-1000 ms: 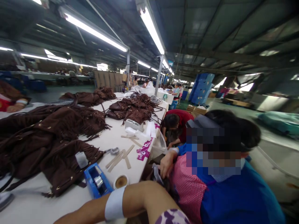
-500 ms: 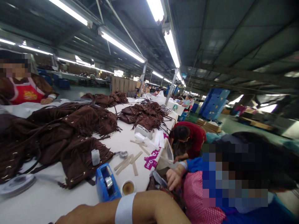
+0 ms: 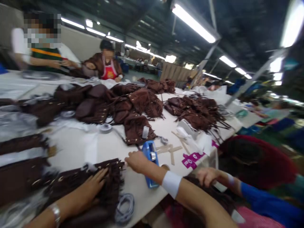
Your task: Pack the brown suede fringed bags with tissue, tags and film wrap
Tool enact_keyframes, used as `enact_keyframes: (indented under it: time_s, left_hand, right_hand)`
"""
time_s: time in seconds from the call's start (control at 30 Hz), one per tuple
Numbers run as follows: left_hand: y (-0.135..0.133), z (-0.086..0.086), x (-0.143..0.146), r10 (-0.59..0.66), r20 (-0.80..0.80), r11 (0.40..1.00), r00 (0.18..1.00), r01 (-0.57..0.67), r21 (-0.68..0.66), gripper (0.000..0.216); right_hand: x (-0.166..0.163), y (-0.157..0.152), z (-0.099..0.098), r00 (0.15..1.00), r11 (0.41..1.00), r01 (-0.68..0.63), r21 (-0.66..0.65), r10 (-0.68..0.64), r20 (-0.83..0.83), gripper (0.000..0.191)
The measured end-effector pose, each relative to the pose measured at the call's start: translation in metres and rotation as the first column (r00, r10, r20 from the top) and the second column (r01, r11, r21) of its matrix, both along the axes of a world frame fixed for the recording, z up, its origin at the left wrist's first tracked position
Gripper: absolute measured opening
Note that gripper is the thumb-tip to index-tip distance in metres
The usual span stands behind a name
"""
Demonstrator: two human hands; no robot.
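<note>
The brown fringed bag [image 3: 110, 190] was laid on the white table [image 3: 140, 198], pressed by the left hand [image 3: 92, 186], whose fingers were spread nearly straight, closed on nothing. The right hand [image 3: 137, 161] was held by the blue tape dispenser [image 3: 147, 147], fingers curled; whether anything was gripped could not be told

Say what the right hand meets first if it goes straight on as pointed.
Going leftward, the right hand likely meets the brown fringed piece under the left hand; depth is unclear, so it could pass over.
</note>
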State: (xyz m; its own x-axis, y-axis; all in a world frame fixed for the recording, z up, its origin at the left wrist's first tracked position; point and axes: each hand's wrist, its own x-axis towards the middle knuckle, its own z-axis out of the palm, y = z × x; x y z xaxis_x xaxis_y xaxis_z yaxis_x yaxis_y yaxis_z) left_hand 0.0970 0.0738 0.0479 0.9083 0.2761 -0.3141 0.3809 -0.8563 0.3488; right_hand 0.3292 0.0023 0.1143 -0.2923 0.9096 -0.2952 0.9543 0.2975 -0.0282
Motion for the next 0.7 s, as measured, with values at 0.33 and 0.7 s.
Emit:
enact_keyframes:
  time_s: [0.33, 0.7]
  left_hand:
    - [-0.012, 0.015, -0.018, 0.102, -0.183, 0.994, 0.978, -0.108, -0.025, 0.096]
    - [-0.016, 0.017, -0.017, 0.114, -0.169, 0.992, 0.979, -0.121, -0.030, 0.094]
  right_hand:
    - [-0.020, -0.016, -0.033, 0.878, 0.911, -0.411, -0.026, 0.388, -0.280, 0.025]
    - [0.019, -0.029, 0.030, 0.959, 0.838, -0.135, -0.528, -0.024, -0.282, 0.032]
